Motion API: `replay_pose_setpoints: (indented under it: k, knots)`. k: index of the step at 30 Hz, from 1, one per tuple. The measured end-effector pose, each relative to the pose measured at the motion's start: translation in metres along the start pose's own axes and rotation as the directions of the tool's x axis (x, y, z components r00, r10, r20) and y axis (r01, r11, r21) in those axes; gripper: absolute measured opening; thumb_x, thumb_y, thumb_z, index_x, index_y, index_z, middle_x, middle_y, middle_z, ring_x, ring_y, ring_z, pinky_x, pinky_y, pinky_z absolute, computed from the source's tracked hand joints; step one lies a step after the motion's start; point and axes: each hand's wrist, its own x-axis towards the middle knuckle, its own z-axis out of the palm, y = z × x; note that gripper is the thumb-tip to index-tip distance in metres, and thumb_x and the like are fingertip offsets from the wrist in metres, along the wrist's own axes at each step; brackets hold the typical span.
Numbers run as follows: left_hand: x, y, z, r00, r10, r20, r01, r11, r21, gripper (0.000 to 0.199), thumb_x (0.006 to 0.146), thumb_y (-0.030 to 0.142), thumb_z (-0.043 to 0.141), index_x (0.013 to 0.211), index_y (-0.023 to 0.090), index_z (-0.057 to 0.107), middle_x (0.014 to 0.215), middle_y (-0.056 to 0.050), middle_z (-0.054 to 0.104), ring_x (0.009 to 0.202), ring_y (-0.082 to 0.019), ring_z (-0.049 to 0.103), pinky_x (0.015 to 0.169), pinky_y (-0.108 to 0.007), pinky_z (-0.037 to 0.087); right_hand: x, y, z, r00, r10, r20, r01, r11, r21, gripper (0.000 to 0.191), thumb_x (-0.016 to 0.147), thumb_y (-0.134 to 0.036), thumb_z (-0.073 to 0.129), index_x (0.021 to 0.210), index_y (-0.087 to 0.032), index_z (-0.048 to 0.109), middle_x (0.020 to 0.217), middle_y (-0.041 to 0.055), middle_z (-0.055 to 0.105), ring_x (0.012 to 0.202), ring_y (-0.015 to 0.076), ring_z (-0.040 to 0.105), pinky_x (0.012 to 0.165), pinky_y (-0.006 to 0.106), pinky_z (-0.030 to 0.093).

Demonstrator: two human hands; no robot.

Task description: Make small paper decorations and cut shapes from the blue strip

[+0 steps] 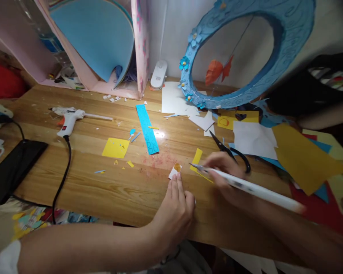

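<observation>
My left hand (175, 207) pins a small piece of white paper (173, 173) to the wooden table with its outstretched fingertips. An orange-yellow round patch (177, 167) shows on that paper. To the right, my right hand (224, 173) grips a thick white pen-shaped tool (254, 187), slightly blurred, whose pointed grey tip aims left above a yellow paper strip (196, 158). Black scissors (223, 146) lie just beyond the right hand. A blue paper strip (148, 131) with drawn circles rests farther back, and a yellow paper square (116, 148) sits left of it.
A white glue gun (70, 118) and a black phone (15, 167) lie at left, with a cable (64, 179) crossing the edge. Behind stand a pink shelf (141, 49) and a blue ring decoration (237, 101). Coloured papers (308, 160) pile up at right.
</observation>
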Motion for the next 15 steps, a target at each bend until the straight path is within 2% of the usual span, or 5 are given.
replay_pose_setpoints:
  k: [2, 4, 8, 10, 15]
  knots:
    - [0.008, 0.004, 0.001, 1.0, 0.015, 0.017, -0.017, 0.996, 0.085, 0.02, 0.083, 0.013, 0.042, 0.086, 0.001, 0.058, 0.117, -0.036, 0.055, 0.113, -0.036, 0.056, 0.088, -0.044, 0.052, 0.005, 0.01, 0.01, 0.999, 0.051, -0.001, -0.051, 0.995, 0.086, 0.016, 0.09, -0.034, 0.052, 0.094, -0.019, 0.057, 0.085, 0.0023, 0.061, 0.066, 0.013, 0.057, 0.058, 0.025, 0.049]
    - [0.017, 0.008, 0.001, 0.998, 0.015, 0.062, -0.025, 0.986, 0.162, 0.017, 0.082, 0.01, 0.044, 0.079, 0.003, 0.059, 0.112, -0.034, 0.059, 0.108, -0.036, 0.06, 0.085, -0.043, 0.054, 0.012, 0.018, 0.02, 0.994, 0.109, 0.003, -0.108, 0.98, 0.165, 0.017, 0.087, -0.033, 0.055, 0.098, -0.021, 0.056, 0.087, 0.0025, 0.062, 0.066, 0.0138, 0.058, 0.058, 0.025, 0.048]
    - [0.028, 0.015, -0.006, 0.983, -0.042, 0.177, -0.002, 0.971, 0.239, 0.017, 0.081, 0.011, 0.049, 0.086, 0.001, 0.062, 0.114, -0.035, 0.057, 0.107, -0.037, 0.06, 0.085, -0.046, 0.054, 0.018, 0.026, 0.024, 0.985, 0.172, -0.013, -0.163, 0.955, 0.246, 0.022, 0.087, -0.034, 0.055, 0.104, -0.02, 0.054, 0.075, 0.0001, 0.06, 0.066, 0.0142, 0.059, 0.06, 0.025, 0.047]
    - [0.028, 0.019, -0.007, 0.978, -0.049, 0.202, 0.0, 0.972, 0.235, 0.018, 0.08, 0.012, 0.052, 0.088, 0.0, 0.063, 0.114, -0.035, 0.057, 0.105, -0.038, 0.06, 0.083, -0.048, 0.054, 0.015, 0.025, 0.022, 0.985, 0.172, 0.035, -0.175, 0.942, 0.285, 0.022, 0.089, -0.037, 0.05, 0.101, -0.019, 0.056, 0.068, -0.0011, 0.058, 0.062, 0.0136, 0.057, 0.057, 0.025, 0.045]
    - [0.023, 0.027, 0.008, 0.99, -0.132, 0.049, 0.121, 0.977, 0.175, 0.016, 0.081, 0.006, 0.051, 0.085, -0.001, 0.064, 0.111, -0.034, 0.058, 0.102, -0.041, 0.06, 0.08, -0.052, 0.055, 0.008, 0.025, 0.023, 0.96, 0.091, 0.264, -0.185, 0.915, 0.358, 0.034, 0.089, -0.038, 0.047, 0.116, -0.019, 0.051, 0.082, 0.0032, 0.062, 0.068, 0.0154, 0.058, 0.06, 0.027, 0.046]
